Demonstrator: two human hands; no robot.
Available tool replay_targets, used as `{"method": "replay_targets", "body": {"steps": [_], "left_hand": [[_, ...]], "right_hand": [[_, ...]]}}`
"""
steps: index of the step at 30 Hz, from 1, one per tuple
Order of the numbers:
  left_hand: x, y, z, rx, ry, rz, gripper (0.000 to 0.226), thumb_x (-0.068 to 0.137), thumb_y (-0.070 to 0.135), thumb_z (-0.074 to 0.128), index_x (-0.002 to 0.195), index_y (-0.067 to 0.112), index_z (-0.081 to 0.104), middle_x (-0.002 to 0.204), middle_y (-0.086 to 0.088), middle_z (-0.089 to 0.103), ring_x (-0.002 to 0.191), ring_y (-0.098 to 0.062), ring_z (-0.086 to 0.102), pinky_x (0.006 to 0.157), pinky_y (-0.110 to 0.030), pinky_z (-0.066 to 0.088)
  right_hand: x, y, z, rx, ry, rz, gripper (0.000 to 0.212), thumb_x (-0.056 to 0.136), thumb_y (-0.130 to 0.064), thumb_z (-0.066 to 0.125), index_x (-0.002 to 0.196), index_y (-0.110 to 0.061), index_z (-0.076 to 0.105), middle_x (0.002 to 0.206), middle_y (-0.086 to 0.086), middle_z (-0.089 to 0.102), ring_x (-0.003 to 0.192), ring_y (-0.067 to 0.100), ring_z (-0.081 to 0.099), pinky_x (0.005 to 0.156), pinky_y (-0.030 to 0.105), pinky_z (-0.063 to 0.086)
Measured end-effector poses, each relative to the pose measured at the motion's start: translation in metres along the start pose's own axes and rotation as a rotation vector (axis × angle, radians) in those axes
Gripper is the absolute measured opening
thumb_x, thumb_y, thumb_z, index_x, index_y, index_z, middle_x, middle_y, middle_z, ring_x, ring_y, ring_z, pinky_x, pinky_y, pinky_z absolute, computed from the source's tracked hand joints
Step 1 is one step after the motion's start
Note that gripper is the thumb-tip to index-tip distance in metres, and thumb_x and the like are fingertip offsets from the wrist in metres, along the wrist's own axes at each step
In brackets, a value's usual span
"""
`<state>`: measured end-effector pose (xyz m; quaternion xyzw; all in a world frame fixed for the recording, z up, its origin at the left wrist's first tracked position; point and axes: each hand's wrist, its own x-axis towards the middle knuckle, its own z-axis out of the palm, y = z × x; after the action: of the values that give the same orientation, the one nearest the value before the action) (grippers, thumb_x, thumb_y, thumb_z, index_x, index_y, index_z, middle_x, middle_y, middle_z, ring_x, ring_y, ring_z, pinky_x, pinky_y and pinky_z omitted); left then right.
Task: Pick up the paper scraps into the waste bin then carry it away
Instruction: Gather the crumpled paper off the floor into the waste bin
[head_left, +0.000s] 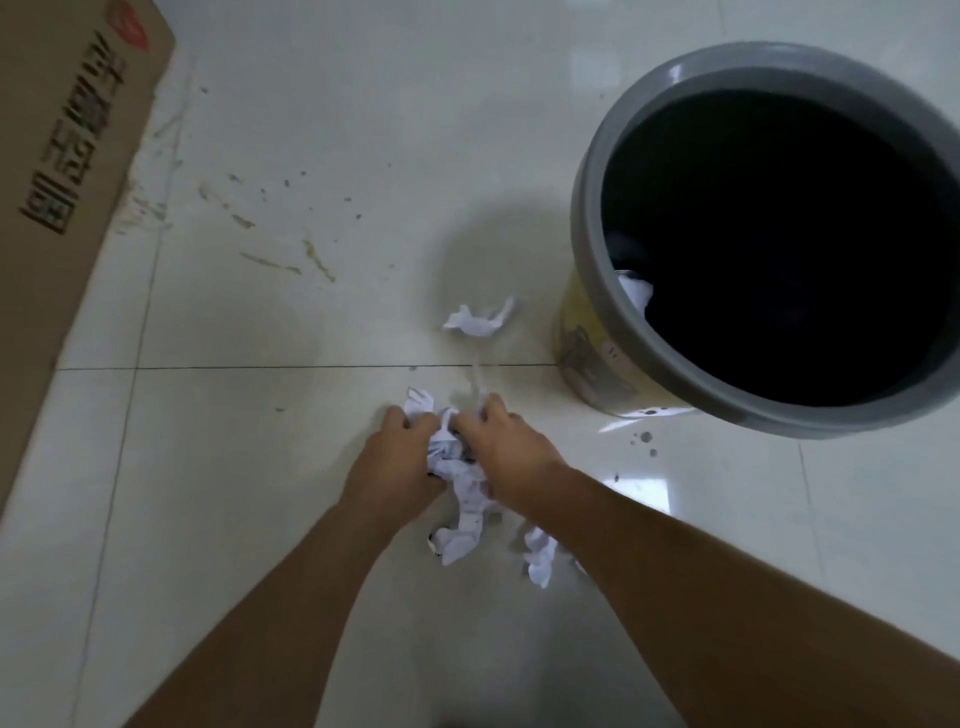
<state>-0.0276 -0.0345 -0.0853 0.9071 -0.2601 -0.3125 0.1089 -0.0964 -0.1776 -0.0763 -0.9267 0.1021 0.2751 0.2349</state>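
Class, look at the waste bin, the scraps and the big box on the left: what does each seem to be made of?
Waste bin: probably plastic, judging by its smooth, matte grey rim; the yellowish wall below looks scuffed.
Scraps: thin white paper, sharply crumpled.
Box: brown cardboard, matte, with printed characters.

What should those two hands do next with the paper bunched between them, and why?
Probably lift the crumpled paper bundle, pinched between the left hand and right hand, over to the open waste bin on the right. One loose scrap remains on the floor beyond them.
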Motion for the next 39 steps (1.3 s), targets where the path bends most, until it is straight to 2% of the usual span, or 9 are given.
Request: {"method": "replay_targets", "body": {"steps": [3,6,8,12,15,17,24,30,39], "left_hand": [[-0.001,0.003,0.005,-0.133,-0.012,0.028,0.022,0.079,0.015,0.063,0.1,0.014,0.054,0.088,-0.009,0.051,0.083,-0.035,0.057,0.067,-0.032,0.037],[0.0,0.002,-0.007,-0.15,-0.018,0.013,0.011,0.077,0.011,0.065,0.08,0.017,0.056,0.07,-0.001,0.051,0.073,-0.028,0.057,0.065,-0.031,0.039],[-0.003,0.002,-0.022,-0.137,0.023,0.007,0.033,0.077,0.011,0.068,0.061,0.028,0.044,0.062,0.008,0.045,0.071,-0.029,0.058,0.062,-0.029,0.036],[-0.021,0.009,-0.08,-0.034,0.139,0.068,0.013,0.082,0.016,0.069,0.079,0.008,0.059,0.07,-0.002,0.057,0.076,-0.031,0.06,0.064,-0.031,0.039],[-0.041,0.026,-0.139,-0.109,0.309,0.036,0.023,0.083,0.015,0.07,0.082,-0.003,0.057,0.066,-0.011,0.055,0.066,-0.03,0.054,0.057,-0.034,0.038],[-0.055,0.046,-0.183,-0.173,0.418,0.063,0.026,0.083,0.016,0.071,0.079,-0.003,0.053,0.069,-0.018,0.058,0.061,-0.029,0.05,0.054,-0.03,0.037],[-0.066,0.177,-0.277,-0.112,0.594,0.375,0.03,0.086,0.035,0.066,0.07,0.018,0.047,0.063,0.005,0.049,0.055,-0.007,0.045,0.05,-0.023,0.032],[-0.039,0.27,-0.237,-0.171,0.399,0.467,0.026,0.079,0.024,0.066,0.069,0.018,0.043,0.085,-0.012,0.061,0.065,-0.022,0.05,0.049,-0.029,0.031],[-0.031,0.291,-0.208,-0.21,0.282,0.46,0.026,0.075,0.034,0.067,0.07,0.026,0.043,0.093,-0.013,0.062,0.07,-0.024,0.06,0.054,-0.031,0.043]], "right_hand": [[-0.006,-0.002,-0.005,0.176,-0.013,0.038,0.051,0.086,-0.019,0.066,0.134,-0.016,0.048,0.132,0.019,0.042,0.104,0.041,0.06,0.094,0.043,0.051],[-0.015,-0.009,-0.012,0.249,0.024,0.028,0.053,0.086,-0.021,0.065,0.136,-0.018,0.048,0.134,0.018,0.044,0.108,0.04,0.06,0.098,0.044,0.049],[-0.021,-0.016,-0.023,0.27,0.102,-0.002,0.05,0.084,-0.018,0.065,0.132,-0.019,0.049,0.131,0.016,0.046,0.104,0.038,0.061,0.094,0.044,0.051],[-0.03,-0.041,-0.062,0.306,0.245,-0.111,0.036,0.082,-0.013,0.062,0.118,-0.015,0.055,0.117,0.017,0.052,0.101,0.036,0.057,0.085,0.043,0.052],[-0.042,-0.065,-0.11,0.279,0.385,-0.208,0.038,0.081,-0.013,0.066,0.118,-0.013,0.057,0.117,0.018,0.052,0.095,0.039,0.06,0.081,0.038,0.05],[-0.054,-0.078,-0.151,0.248,0.498,-0.268,0.039,0.079,-0.011,0.068,0.116,-0.012,0.057,0.117,0.018,0.051,0.091,0.039,0.06,0.079,0.04,0.052],[-0.133,-0.043,-0.28,0.121,0.868,-0.269,0.032,0.079,-0.017,0.071,0.108,-0.013,0.058,0.096,0.003,0.046,0.079,0.024,0.052,0.066,0.03,0.037],[-0.185,0.049,-0.285,0.075,0.88,-0.037,0.033,0.078,-0.018,0.068,0.11,-0.015,0.059,0.1,0.006,0.052,0.091,0.029,0.057,0.076,0.039,0.05],[-0.184,0.09,-0.264,0.129,0.896,-0.013,0.034,0.077,-0.014,0.067,0.11,-0.015,0.06,0.101,0.002,0.05,0.084,0.016,0.047,0.073,0.033,0.046]]}}
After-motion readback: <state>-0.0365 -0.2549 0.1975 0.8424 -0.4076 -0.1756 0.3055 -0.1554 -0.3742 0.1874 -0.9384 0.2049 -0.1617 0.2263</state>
